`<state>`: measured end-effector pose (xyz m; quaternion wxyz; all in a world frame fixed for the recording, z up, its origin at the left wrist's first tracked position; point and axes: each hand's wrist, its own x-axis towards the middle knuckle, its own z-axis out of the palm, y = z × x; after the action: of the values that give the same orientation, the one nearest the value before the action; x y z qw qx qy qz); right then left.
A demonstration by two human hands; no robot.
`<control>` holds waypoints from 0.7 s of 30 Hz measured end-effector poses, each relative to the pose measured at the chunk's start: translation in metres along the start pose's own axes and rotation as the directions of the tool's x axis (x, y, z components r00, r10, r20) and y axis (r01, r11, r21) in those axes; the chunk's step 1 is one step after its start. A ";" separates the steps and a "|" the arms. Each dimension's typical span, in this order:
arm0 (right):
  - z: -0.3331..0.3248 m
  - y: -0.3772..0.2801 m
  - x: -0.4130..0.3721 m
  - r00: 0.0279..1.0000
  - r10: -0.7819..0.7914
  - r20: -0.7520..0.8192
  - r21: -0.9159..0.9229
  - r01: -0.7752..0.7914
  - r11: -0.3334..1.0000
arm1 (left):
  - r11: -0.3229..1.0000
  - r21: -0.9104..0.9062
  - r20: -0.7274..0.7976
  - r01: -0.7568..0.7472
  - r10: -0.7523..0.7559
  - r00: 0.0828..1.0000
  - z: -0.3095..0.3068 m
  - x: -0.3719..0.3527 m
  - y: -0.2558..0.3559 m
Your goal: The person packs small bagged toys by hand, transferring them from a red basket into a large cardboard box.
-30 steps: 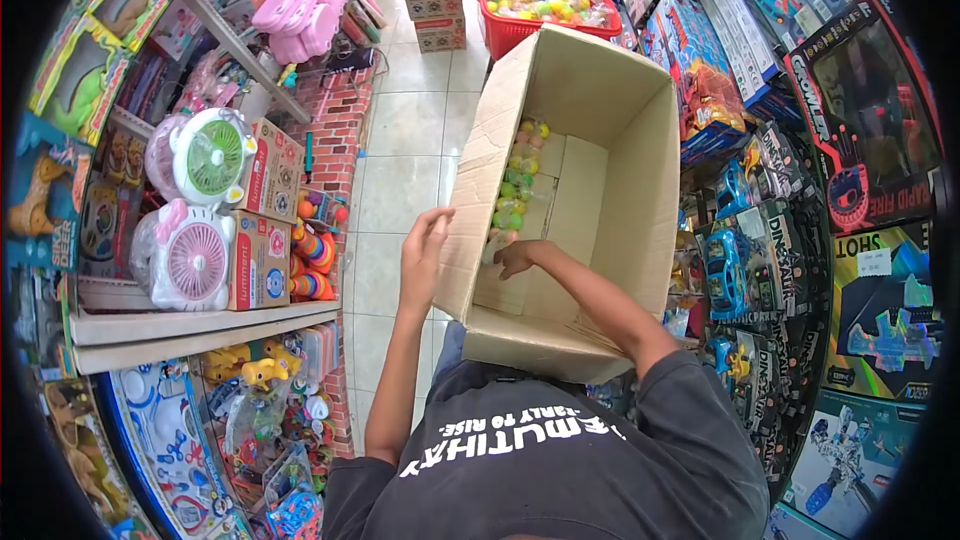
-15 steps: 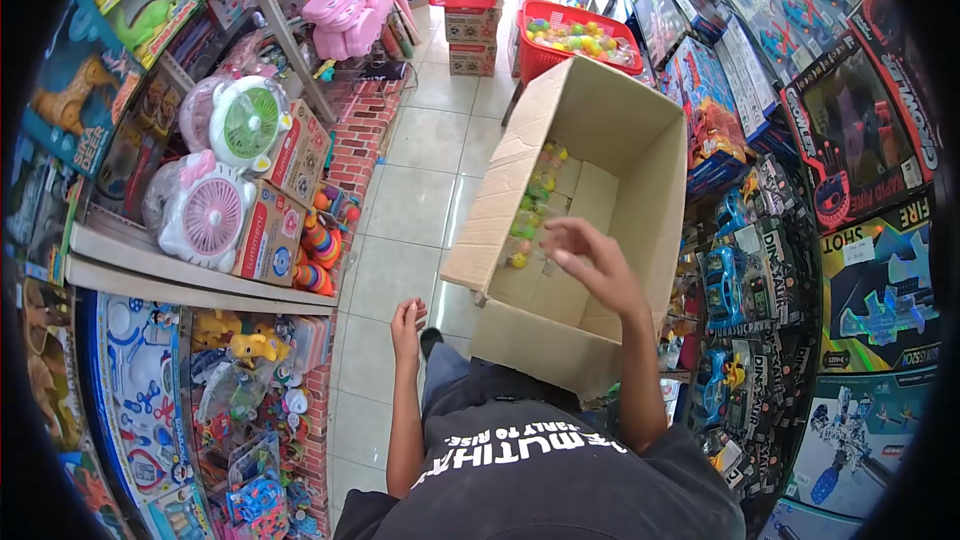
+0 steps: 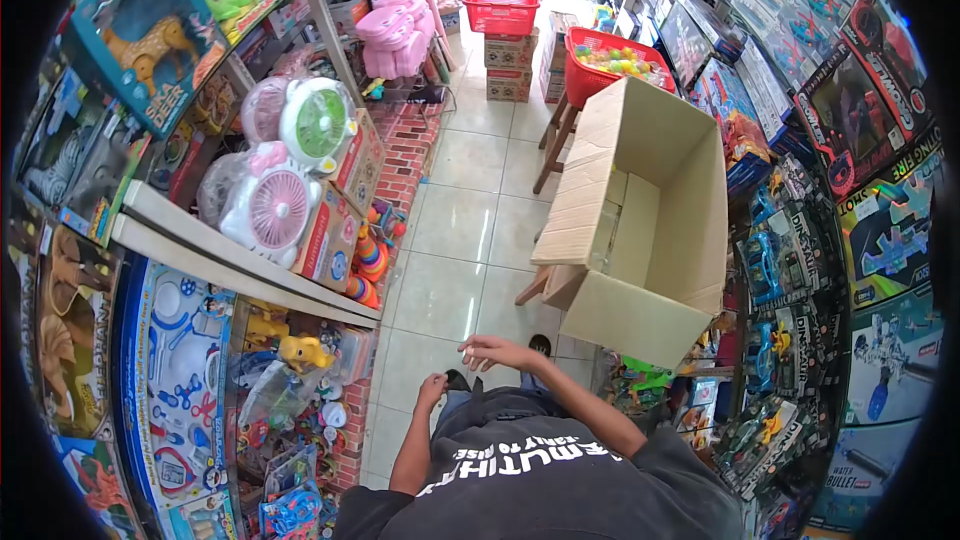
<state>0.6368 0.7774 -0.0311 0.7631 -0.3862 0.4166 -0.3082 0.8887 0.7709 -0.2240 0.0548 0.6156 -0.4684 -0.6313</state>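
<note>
My right hand is in front of my body, above the floor, with its fingers loosely bent and apart; I see nothing in it. My left hand is low and just left of it, its fingers curled together; whether they hold anything small I cannot make out. To the right of both hands, apart from them, a large open cardboard box stands on a wooden stool, a front flap hanging out. Much of the box's inside shows bare cardboard, while its left inner side is partly hidden by the wall.
Ahead, a red basket holds colourful balls. Another red basket sits on stacked cartons. Toy shelves line both sides, with wrapped fans at left and packaged dinosaur toys at right. Tiled floor runs between.
My right hand has come out of the box and moved down-left, close to my left hand. The view has shifted, so the box appears farther right and its balls are out of sight.
</note>
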 end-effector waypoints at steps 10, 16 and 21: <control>-0.055 0.182 0.025 0.631 0.191 -0.752 0.117 -0.157 0.981 | 0.972 -0.125 -0.083 0.197 -0.208 0.975 -0.094 -0.034 -0.076; -0.068 0.204 0.018 0.566 0.329 -0.755 -0.042 -0.544 0.838 | 0.922 0.176 0.072 0.344 -0.361 0.930 -0.111 -0.007 -0.082; -0.085 0.180 0.060 0.621 0.369 -0.692 0.001 -0.509 0.861 | 0.976 0.176 0.114 0.127 -0.148 0.982 -0.104 0.032 -0.020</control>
<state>0.6171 0.7934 -0.2381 0.5709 -0.2072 0.7722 -0.1869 0.9773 0.7074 -0.2400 -0.0710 0.6080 -0.4787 -0.6294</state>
